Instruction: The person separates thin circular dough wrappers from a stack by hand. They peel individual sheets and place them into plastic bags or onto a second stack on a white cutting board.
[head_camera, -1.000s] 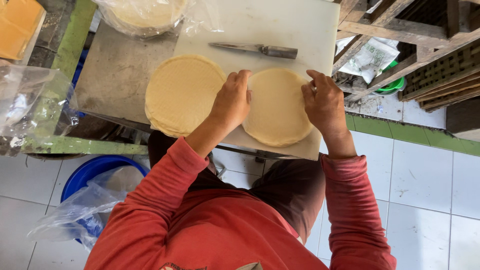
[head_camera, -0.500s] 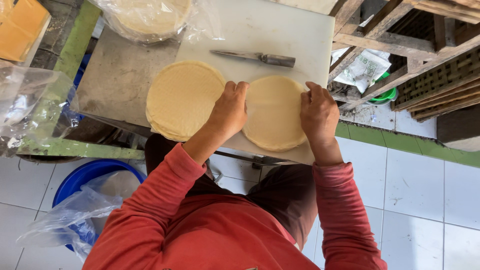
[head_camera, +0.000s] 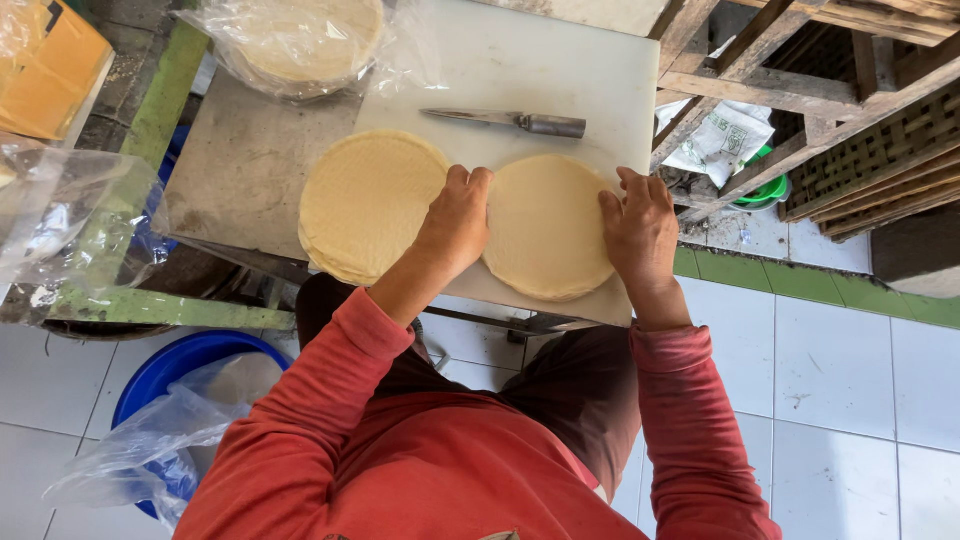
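Two stacks of pale round flat wrappers lie on a white cutting board (head_camera: 560, 70). My left hand (head_camera: 456, 222) rests on the left edge of the right stack (head_camera: 548, 226), fingers bent against its rim. My right hand (head_camera: 640, 228) presses the same stack's right edge, so both hands cup it from the sides. The left stack (head_camera: 368, 200) lies untouched beside my left hand, overhanging the board onto the grey tabletop. A metal knife (head_camera: 510, 121) lies on the board just beyond the stacks, blade pointing left.
A plastic bag with more round wrappers (head_camera: 300, 40) sits at the table's far left. A blue bucket (head_camera: 185, 365) lined with clear plastic stands on the white tiled floor below. Wooden crates (head_camera: 830, 90) stand at the right, a yellow box (head_camera: 50, 75) at the far left.
Both hands stay on the right stack's sides; they have shifted slightly around its edge. The view has tilted a little.
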